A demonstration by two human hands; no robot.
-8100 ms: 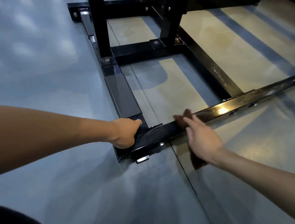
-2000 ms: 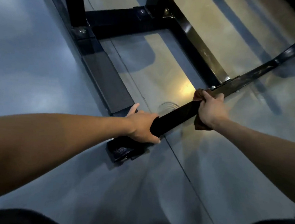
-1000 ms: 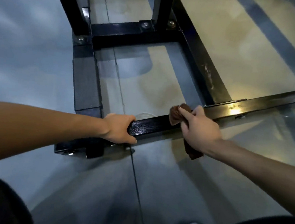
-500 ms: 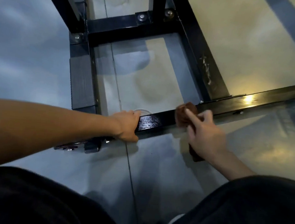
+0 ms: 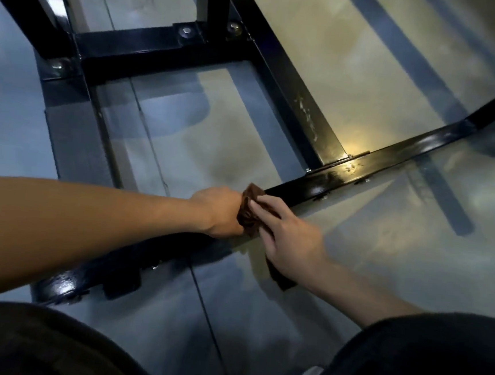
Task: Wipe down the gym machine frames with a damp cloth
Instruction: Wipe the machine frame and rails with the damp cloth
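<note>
The black gym machine frame lies low on the floor, and its near base bar (image 5: 361, 167) runs from lower left to upper right. My left hand (image 5: 220, 212) grips this bar, fingers curled over it and hidden behind the knuckles. A brown cloth (image 5: 248, 214) is draped over the bar right beside that hand. My right hand (image 5: 288, 240) presses the cloth onto the bar with fairly straight fingers. The cloth's tail sticks out under my right wrist. The bar's top is glossy and wet-looking to the right of my hands.
A second black bar (image 5: 301, 102) joins the near bar at a welded joint. A cross bar with bolts (image 5: 151, 44) and uprights stand at the top. A grey textured side plate (image 5: 76, 142) lies left. The glossy floor (image 5: 414, 246) surrounds the frame. My dark-clothed knees fill the bottom corners.
My right hand has slid the cloth leftward along the bar until it meets my left hand. My left hand has stayed on the bar. The view has moved closer.
</note>
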